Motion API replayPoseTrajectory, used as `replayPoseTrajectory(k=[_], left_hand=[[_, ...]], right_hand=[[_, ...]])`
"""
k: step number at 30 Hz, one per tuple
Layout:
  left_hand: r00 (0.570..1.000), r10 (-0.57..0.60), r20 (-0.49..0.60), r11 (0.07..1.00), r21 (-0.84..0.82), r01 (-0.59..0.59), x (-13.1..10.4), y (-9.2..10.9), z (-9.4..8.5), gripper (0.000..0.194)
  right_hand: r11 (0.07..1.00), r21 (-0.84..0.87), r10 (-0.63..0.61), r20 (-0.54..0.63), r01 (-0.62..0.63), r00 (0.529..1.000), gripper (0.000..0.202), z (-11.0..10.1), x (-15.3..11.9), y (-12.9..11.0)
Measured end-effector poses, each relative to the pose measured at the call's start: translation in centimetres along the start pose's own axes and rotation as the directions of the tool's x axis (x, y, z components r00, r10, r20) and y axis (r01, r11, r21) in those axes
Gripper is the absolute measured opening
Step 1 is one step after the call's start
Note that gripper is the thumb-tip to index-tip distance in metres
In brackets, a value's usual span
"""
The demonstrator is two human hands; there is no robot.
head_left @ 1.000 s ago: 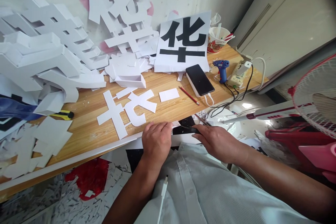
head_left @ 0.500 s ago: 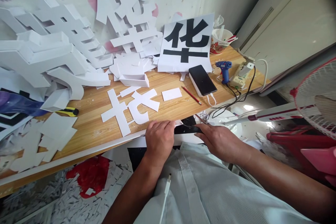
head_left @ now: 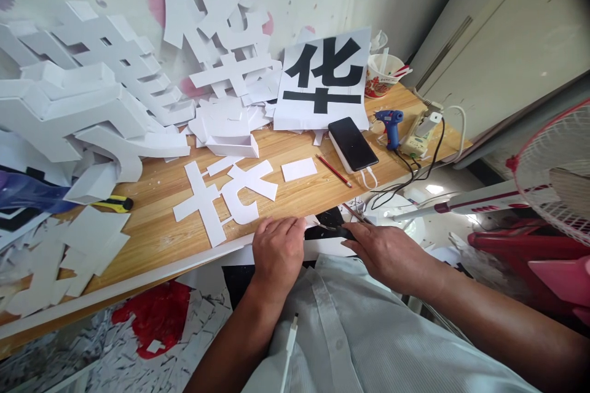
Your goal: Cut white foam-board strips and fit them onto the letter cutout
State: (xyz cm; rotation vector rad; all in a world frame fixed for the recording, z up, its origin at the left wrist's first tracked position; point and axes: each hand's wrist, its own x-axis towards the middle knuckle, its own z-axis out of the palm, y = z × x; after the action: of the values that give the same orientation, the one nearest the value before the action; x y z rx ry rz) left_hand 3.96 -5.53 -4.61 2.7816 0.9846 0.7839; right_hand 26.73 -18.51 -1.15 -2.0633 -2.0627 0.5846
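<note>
My left hand [head_left: 279, 247] is at the table's front edge, fingers closed over a long white foam-board strip [head_left: 138, 278] that runs along the edge. The strip's white end shows just past my fingertips. My right hand [head_left: 385, 253] is wrapped round the black handle of a blade [head_left: 325, 226], whose thin metal tip points left towards the strip's end. Whether it is a knife or scissors, I cannot tell. Beyond my left hand lie two flat white cut-out shapes [head_left: 203, 206] joined by thin bars, and a small white rectangle [head_left: 299, 169].
A red pencil [head_left: 334, 170], a phone [head_left: 354, 144], a blue glue gun [head_left: 389, 126] and a power strip [head_left: 419, 135] lie on the right. White letter shapes [head_left: 110, 129] and a printed character sheet [head_left: 322, 80] stand behind. A yellow cutter [head_left: 115, 203] lies left; a fan [head_left: 553, 178] stands right.
The view has shifted slightly, so the table's things sit a little further left and lower. My right hand and the blade have moved slightly; both hands keep their grip.
</note>
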Motion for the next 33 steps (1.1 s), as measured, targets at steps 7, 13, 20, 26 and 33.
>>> replayPoseTrajectory(k=[7, 13, 20, 26, 33], left_hand=[[1.000, 0.003, 0.002, 1.000, 0.008, -0.003, -0.11, -0.04, 0.07, 0.017], [1.000, 0.002, -0.004, 1.000, 0.009, -0.002, -0.17, 0.12, 0.08, 0.018], [1.000, 0.007, -0.012, 1.000, 0.011, -0.007, -0.23, 0.15, 0.11, 0.017], [1.000, 0.018, -0.024, 1.000, 0.017, -0.017, -0.24, 0.16, 0.05, 0.018], [0.999, 0.027, -0.027, 0.999, 0.022, -0.026, -0.35, 0.20, 0.04, 0.015]], right_hand=[[1.000, 0.010, 0.004, 0.008, -0.004, 1.000, 0.031, -0.15, 0.09, -0.14], [1.000, 0.009, -0.005, 0.004, 0.005, 1.000, 0.031, -0.04, -0.12, 0.05], [1.000, 0.014, -0.014, -0.001, 0.014, 1.000, 0.033, 0.02, -0.15, 0.04], [1.000, 0.009, -0.008, 0.005, 0.008, 1.000, 0.033, 0.13, -0.12, 0.06], [1.000, 0.000, -0.022, -0.006, 0.022, 1.000, 0.035, 0.42, -0.36, 0.42]])
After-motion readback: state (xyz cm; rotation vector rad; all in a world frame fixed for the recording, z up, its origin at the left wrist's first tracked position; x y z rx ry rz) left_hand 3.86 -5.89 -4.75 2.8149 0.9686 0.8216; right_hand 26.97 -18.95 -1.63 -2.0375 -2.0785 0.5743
